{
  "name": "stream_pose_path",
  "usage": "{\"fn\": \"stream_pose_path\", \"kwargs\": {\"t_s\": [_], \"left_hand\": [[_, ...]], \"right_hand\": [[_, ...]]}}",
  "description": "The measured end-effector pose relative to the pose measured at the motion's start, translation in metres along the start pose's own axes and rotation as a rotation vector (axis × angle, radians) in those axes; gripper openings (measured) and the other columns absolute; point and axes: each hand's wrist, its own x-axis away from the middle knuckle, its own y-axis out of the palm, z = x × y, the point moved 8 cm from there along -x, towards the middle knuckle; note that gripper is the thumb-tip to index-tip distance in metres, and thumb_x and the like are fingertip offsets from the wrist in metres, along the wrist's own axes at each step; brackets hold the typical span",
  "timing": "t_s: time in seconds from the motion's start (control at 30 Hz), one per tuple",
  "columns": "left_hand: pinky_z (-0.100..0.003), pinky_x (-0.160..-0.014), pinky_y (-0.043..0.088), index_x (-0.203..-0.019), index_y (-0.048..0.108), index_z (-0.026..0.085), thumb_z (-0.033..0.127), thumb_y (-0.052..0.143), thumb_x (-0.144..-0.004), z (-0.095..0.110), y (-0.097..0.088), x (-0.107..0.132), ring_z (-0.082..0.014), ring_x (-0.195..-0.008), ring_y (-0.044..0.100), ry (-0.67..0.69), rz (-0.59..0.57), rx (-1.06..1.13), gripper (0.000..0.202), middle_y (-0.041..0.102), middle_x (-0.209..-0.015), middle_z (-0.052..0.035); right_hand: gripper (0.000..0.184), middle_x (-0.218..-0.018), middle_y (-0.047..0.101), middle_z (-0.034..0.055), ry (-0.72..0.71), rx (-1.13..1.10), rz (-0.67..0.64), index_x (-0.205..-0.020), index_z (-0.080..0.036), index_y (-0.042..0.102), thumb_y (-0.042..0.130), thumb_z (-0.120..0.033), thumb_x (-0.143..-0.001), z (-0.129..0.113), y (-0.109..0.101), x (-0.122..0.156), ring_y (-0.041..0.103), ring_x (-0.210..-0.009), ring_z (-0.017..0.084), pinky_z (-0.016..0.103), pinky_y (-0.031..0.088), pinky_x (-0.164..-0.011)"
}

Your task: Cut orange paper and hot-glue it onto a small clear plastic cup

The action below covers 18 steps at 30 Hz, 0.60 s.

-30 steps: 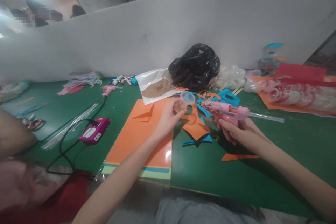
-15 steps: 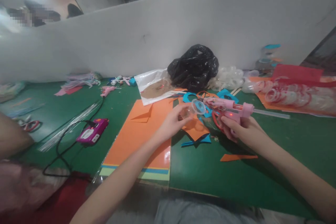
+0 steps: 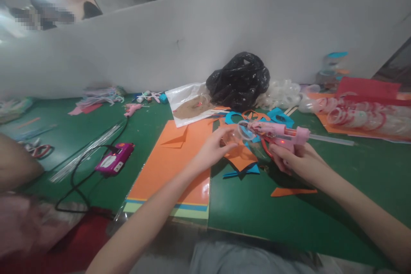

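My left hand (image 3: 210, 150) is closed on a small clear plastic cup (image 3: 236, 133), held on its side above the green table (image 3: 289, 214). My right hand (image 3: 293, 160) grips a pink hot glue gun (image 3: 279, 133) with a clear glue stick sticking out of its back; a red light glows on its body. The gun's nozzle points left and sits at the cup's rim. Orange and blue paper cut-outs (image 3: 242, 160) lie on the table under both hands.
A stack of coloured paper sheets (image 3: 175, 167), orange on top, lies left of the hands. A purple power strip (image 3: 114, 159) with a black cable, a second pink glue gun (image 3: 132, 109), a black plastic bag (image 3: 239, 80), clear cups (image 3: 282, 93) and red-rimmed rings (image 3: 359, 116) stand around. A white partition (image 3: 205, 38) backs the table.
My left hand brought the cup rightward and a little lower, from apart from the gun to its nozzle. The glue gun shifted slightly right in my right hand.
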Motion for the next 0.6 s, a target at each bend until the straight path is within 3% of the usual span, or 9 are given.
{"fn": "stream_pose_path", "kwargs": {"t_s": [0.27, 0.6], "left_hand": [[-0.041, -0.101, 0.052, -0.135, 0.061, 0.027, 0.024, 0.070, -0.092, -0.001, 0.000, 0.001, -0.0251, -0.120, 0.064, -0.037, -0.014, -0.007, 0.044, 0.065, -0.139, -0.0090], [-0.037, -0.099, 0.052, -0.131, 0.063, 0.026, 0.024, 0.070, -0.092, -0.001, 0.001, 0.000, -0.0237, -0.119, 0.064, -0.040, -0.015, -0.002, 0.039, 0.066, -0.137, -0.0080]], "right_hand": [[0.069, -0.043, 0.052, 0.0016, 0.007, 0.051, -0.022, -0.050, -0.024, 0.049, 0.050, -0.088, -0.076, -0.008, 0.001, 0.002, 0.047, -0.043, 0.015, 0.032, 0.039, -0.049], [0.068, -0.045, 0.050, 0.0010, 0.000, 0.121, -0.060, -0.053, -0.025, 0.048, 0.045, -0.086, -0.081, 0.002, 0.001, 0.000, 0.048, -0.046, 0.016, 0.034, 0.038, -0.054]]}}
